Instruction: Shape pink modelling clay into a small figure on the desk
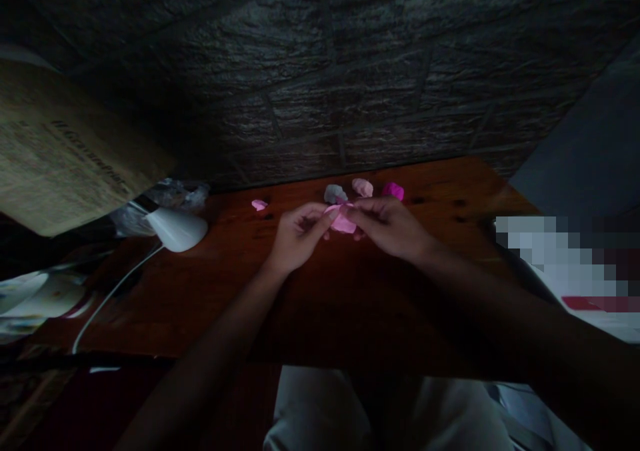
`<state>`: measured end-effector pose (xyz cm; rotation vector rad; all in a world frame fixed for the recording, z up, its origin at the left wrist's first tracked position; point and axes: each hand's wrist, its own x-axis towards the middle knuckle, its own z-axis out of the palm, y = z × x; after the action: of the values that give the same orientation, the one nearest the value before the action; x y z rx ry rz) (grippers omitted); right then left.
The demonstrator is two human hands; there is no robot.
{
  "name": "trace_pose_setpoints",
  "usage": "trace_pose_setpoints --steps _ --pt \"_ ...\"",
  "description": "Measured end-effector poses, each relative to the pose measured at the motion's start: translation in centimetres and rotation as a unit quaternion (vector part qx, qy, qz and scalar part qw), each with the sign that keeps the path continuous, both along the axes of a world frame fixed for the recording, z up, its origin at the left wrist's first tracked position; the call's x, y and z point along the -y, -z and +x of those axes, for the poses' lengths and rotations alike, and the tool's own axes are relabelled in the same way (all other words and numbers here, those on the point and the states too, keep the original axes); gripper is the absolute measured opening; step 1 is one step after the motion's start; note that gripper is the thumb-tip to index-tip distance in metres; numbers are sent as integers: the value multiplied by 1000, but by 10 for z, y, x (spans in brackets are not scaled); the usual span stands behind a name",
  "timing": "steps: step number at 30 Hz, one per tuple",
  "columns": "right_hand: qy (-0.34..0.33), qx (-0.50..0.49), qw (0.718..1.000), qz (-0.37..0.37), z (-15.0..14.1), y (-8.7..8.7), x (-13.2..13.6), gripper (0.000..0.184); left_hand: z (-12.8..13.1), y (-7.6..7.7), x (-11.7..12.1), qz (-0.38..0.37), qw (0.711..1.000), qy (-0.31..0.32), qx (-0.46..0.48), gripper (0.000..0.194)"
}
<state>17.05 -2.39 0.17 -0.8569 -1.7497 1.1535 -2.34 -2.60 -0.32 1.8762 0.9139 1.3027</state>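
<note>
Between my hands, above the wooden table, is a flattened piece of pink modelling clay [344, 221]. My left hand [300, 234] pinches its left edge between thumb and fingers. The right edge is gripped by my right hand [390, 223], its thumb lying over the front. Just behind the hands sit a whitish clay lump [335, 194], a pale peach clay lump [363, 187] and a bright magenta clay lump [394, 190]. A small pink clay scrap [259, 204] lies apart, to the left. Some fingertips are hidden behind the held piece.
A white cone-shaped lamp head [177, 229] with a cable rests at the table's left, beside crumpled clear plastic [187, 194]. A brown paper bag [75, 151] stands at far left. Along the back runs a dark stone-patterned wall [350, 71]. The wooden table [320, 304] ends above my lap.
</note>
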Motion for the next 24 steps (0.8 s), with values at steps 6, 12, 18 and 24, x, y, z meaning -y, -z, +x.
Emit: trace_pose_setpoints --steps 6,12,18,24 --pt "-23 -12 1000 -7 2 -1 -1 30 -2 0 -1 -8 1000 -12 0 19" --pt "-12 -40 999 -28 2 -2 -1 34 0 -1 -1 3 1000 -14 6 21" --pt "-1 -49 997 -63 0 -2 -1 37 0 0 -2 -12 1000 -7 2 23" --pt "-19 -85 991 -101 0 -3 -2 32 -2 -1 -3 -29 999 -10 12 26"
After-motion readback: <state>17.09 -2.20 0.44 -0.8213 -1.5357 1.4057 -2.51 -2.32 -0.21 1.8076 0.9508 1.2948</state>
